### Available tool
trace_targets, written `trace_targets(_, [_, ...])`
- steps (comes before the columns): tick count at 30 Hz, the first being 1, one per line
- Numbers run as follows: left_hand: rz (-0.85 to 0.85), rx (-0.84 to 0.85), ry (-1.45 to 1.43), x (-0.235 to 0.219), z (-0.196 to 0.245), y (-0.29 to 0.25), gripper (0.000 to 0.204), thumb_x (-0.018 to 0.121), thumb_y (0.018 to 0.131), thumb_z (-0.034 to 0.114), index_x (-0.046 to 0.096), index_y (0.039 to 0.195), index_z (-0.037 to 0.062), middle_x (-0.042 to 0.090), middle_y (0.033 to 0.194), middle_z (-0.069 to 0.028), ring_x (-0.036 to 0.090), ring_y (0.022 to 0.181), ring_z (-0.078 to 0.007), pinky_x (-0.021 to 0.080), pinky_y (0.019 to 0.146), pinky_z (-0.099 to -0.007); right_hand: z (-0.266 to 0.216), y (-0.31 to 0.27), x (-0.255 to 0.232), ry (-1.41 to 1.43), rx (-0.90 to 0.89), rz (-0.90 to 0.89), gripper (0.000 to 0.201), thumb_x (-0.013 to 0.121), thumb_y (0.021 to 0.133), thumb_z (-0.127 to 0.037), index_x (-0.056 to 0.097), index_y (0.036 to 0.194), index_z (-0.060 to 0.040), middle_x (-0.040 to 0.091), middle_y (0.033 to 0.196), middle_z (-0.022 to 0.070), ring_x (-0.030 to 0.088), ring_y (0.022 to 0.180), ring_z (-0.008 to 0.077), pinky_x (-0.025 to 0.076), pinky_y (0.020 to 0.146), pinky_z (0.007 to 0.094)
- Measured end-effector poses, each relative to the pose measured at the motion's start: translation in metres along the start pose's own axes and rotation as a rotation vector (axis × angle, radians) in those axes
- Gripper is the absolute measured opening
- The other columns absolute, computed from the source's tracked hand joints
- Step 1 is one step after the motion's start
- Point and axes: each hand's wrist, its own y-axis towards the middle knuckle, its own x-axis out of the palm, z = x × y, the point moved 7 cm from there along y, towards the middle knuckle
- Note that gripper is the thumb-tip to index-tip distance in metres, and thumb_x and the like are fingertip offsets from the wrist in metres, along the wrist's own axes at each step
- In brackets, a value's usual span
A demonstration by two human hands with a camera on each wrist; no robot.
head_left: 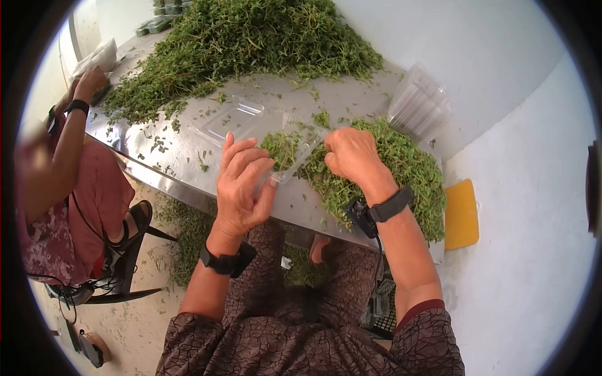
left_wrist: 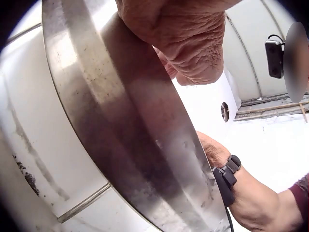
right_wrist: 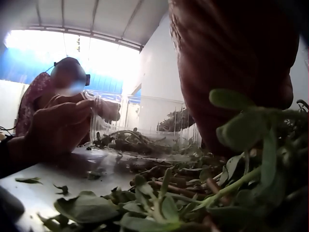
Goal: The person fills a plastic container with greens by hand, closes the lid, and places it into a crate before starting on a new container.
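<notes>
A clear plastic clamshell box (head_left: 300, 153) lies with its lid folded back on the metal table, some leafy green sprigs (head_left: 280, 149) inside. My left hand (head_left: 241, 178) holds the box's near left corner, thumb outside the wall and fingers over the rim. At the box's right, my right hand (head_left: 357, 156) is curled over the edge of a smaller heap of sprigs (head_left: 401, 169); its fingertips are hidden. Up close in the right wrist view, sprigs (right_wrist: 164, 203) with small paddle-shaped leaves lie under the right hand (right_wrist: 236, 72). The left wrist view shows mostly the table's underside edge (left_wrist: 130, 121).
A large mound of greens (head_left: 251, 44) covers the table's back. Stacked clear boxes (head_left: 419, 103) stand at the right by the wall, above a yellow chair back (head_left: 461, 213). Another person (head_left: 75, 163) sits at the left. Filled boxes (head_left: 157, 24) lie at the far left.
</notes>
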Motion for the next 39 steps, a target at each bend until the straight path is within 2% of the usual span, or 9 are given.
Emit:
trace_targets(4, [-0.001,0.004,-0.011,0.0,0.0,0.001,0.024,0.061,0.063,0.004,0.062,0.087,0.0029,0.06,0.095,-0.0105,0.053,0.107,-0.0327,0.027,0.106,-0.0536,0.014,-0.01,-0.007,0.125,-0.002,0.145,0.011,0.059,0.062,-0.008,0.057,0.067,0.0012,0.056,0.063,0.0198,0.055,0.061,0.0363,0.044,0.056,0.0429])
trace_targets(9, [-0.016,0.006,-0.023,0.002,-0.001,-0.001,0.024,0.058,0.064,0.005,0.062,0.087,0.0029,0.061,0.096,-0.0106,0.052,0.109,-0.0328,0.026,0.107,-0.0551,0.047,-0.041,-0.05,0.586,0.231,0.408,0.004,0.055,0.065,-0.001,0.056,0.067,0.002,0.054,0.057,0.0142,0.051,0.05,0.0233,0.042,0.052,0.0343])
trace_targets(11, [-0.014,0.009,-0.027,0.003,-0.001,-0.001,0.025,0.058,0.063,0.005,0.062,0.087,0.0029,0.061,0.096,-0.0105,0.052,0.109,-0.0327,0.026,0.107,-0.0551,0.055,-0.051,-0.051,0.646,0.298,0.378,0.005,0.056,0.068,-0.002,0.057,0.069,0.0025,0.053,0.057,0.0128,0.049,0.05,0.0185,0.041,0.052,0.0327])
trace_targets(18, [-0.027,0.01,-0.016,0.003,-0.001,-0.001,0.026,0.059,0.063,0.004,0.063,0.088,0.0029,0.061,0.096,-0.0101,0.051,0.111,-0.0325,0.026,0.107,-0.055,0.057,-0.067,-0.029,0.579,0.341,0.288,0.007,0.057,0.068,-0.004,0.059,0.072,0.0014,0.06,0.064,0.0147,0.057,0.057,0.0259,0.044,0.057,0.0353])
trace_targets(24, [-0.042,0.014,-0.02,0.004,-0.001,-0.002,0.029,0.058,0.063,0.004,0.063,0.091,0.0028,0.061,0.098,-0.0103,0.051,0.111,-0.0326,0.026,0.107,-0.055,0.041,-0.069,-0.021,0.417,0.394,0.161,0.034,0.067,0.076,-0.016,0.061,0.103,0.0029,0.066,0.079,0.0157,0.063,0.069,0.0231,0.049,0.064,0.0336])
trace_targets(28, [-0.04,0.016,-0.032,0.002,0.0,0.0,0.031,0.056,0.064,0.004,0.063,0.094,0.0026,0.061,0.1,-0.0112,0.05,0.111,-0.0331,0.024,0.108,-0.055,0.02,-0.071,-0.027,0.345,0.373,0.141,0.038,0.067,0.075,-0.021,0.061,0.105,0.0028,0.065,0.079,0.0174,0.064,0.069,0.0269,0.049,0.064,0.0368])
trace_targets(30, [-0.023,0.034,-0.033,0.0,0.001,0.001,0.031,0.058,0.065,0.007,0.062,0.096,0.002,0.059,0.101,-0.0128,0.051,0.109,-0.0345,0.027,0.106,-0.0547,0.013,-0.068,-0.022,0.168,0.192,0.27,0.024,0.068,0.071,-0.02,0.06,0.079,0.0014,0.057,0.06,0.0158,0.06,0.058,0.0328,0.047,0.056,0.0413])
trace_targets(34, [-0.044,0.045,-0.037,-0.001,0.002,0.001,0.033,0.058,0.065,0.009,0.062,0.097,0.002,0.059,0.102,-0.0135,0.05,0.11,-0.0356,0.026,0.106,-0.0553,0.012,-0.067,-0.014,0.133,0.113,0.363,0.013,0.06,0.065,-0.007,0.053,0.057,-0.0015,0.048,0.051,0.0159,0.053,0.048,0.0333,0.044,0.047,0.0409])
trace_targets(39, [-0.077,0.053,-0.026,0.002,0.005,0.001,0.037,0.06,0.066,0.014,0.062,0.101,0.0021,0.058,0.105,-0.014,0.049,0.112,-0.0359,0.025,0.106,-0.0544,0.02,-0.076,-0.019,0.237,0.133,0.483,0.008,0.057,0.066,-0.003,0.056,0.059,-0.0017,0.05,0.052,0.0151,0.053,0.048,0.0301,0.042,0.045,0.039])
